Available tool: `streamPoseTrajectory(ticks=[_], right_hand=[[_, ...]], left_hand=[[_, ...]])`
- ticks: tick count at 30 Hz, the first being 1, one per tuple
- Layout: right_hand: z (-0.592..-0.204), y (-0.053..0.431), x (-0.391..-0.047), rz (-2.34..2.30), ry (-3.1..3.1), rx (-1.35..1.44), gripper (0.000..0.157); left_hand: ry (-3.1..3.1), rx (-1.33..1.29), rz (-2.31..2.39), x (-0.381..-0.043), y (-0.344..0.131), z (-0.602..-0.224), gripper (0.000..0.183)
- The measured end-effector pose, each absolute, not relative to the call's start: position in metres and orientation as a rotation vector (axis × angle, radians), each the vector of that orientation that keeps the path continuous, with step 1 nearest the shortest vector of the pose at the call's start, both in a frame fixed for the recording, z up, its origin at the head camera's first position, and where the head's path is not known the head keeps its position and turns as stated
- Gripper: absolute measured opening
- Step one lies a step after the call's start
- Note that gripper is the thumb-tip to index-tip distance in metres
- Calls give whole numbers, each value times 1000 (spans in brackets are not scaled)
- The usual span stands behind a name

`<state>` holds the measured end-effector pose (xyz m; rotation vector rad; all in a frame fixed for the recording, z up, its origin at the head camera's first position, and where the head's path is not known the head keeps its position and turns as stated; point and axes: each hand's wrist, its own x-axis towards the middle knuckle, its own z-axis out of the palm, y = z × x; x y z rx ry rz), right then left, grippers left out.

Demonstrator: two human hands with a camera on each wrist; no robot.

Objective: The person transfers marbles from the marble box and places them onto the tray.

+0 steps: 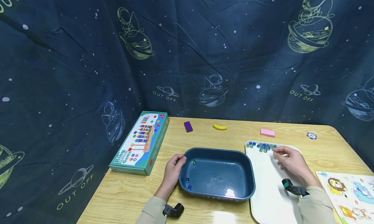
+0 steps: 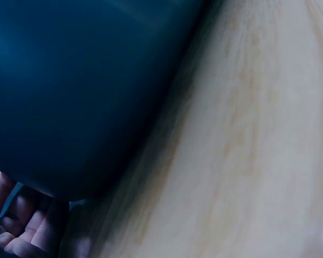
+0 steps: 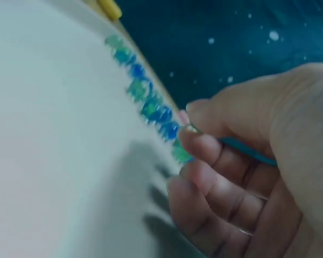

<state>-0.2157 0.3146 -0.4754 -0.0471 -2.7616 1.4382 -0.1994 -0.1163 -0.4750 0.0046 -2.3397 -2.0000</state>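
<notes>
A dark blue plastic basin (image 1: 216, 175) stands on the table, with one green and two blue marbles (image 1: 187, 180) inside near its left end. My left hand (image 1: 174, 170) grips the basin's left rim, thumb on top; in the left wrist view its curled fingers (image 2: 29, 220) show at the basin wall (image 2: 81, 107). Over the far end of a white tray (image 1: 268, 178), my right hand (image 1: 290, 160) pinches a small greenish marble (image 3: 191, 128) between thumb and forefinger, mostly hidden by the fingertips. Several blue and green marbles (image 3: 151, 107) cluster along the tray's far edge.
A ring game box (image 1: 140, 143) lies at the left. Along the back are a purple block (image 1: 188, 127), a yellow banana-shaped piece (image 1: 219, 127), a pink block (image 1: 267, 132) and a poker chip (image 1: 311, 136). An animal picture board (image 1: 347, 194) lies right of the tray.
</notes>
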Motion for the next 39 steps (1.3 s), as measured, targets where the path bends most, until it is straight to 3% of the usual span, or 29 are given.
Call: streamPoseTrajectory(ticks=[17,26,35,39], right_hand=[[-493,313,-221,945,-2824,-257,14],[-486,317,-218,981,-2840,-241,24],[-436,295,-210,1247,-2820,-69,51],[-420,274,-207,1306,-2844,91,48]], left_hand=[[-2328,-8,-1998,-200,-116,-475,25],[-2322,1,-2004,-201,-116,-477,26],[-2324,1,-2019,-201,-117,-477,27],[-2317,0,-2027,-201,-116,-476,27]])
